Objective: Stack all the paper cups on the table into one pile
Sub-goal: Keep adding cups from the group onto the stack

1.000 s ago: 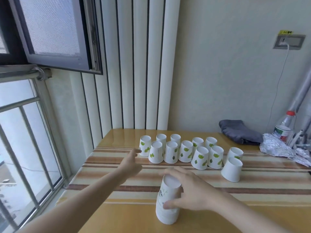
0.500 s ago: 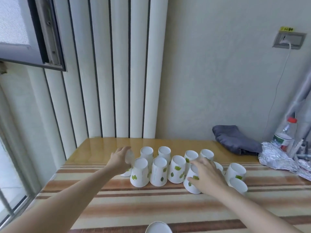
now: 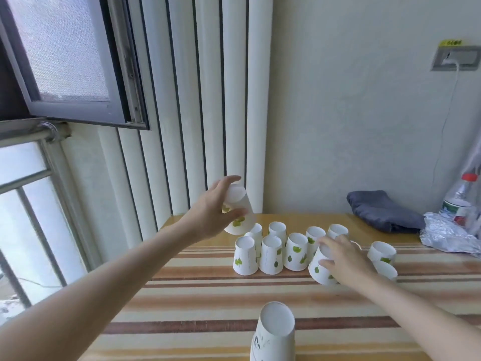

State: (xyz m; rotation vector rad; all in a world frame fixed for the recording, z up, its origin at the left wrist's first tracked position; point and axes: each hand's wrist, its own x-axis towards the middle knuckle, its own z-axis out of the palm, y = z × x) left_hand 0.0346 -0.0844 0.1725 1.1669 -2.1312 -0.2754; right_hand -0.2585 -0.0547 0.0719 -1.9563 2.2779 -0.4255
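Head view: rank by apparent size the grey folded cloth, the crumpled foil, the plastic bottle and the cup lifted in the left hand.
1. grey folded cloth
2. crumpled foil, cut off at the frame edge, so it may really be larger
3. cup lifted in the left hand and plastic bottle: look alike; the cup is nearer the camera, the bottle partly cropped, so unranked.

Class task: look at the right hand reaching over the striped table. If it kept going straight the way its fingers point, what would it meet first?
The right hand, already gripping a tilted cup, points away and leftward. Next in line is probably the upside-down cup beside it, though depth is uncertain.
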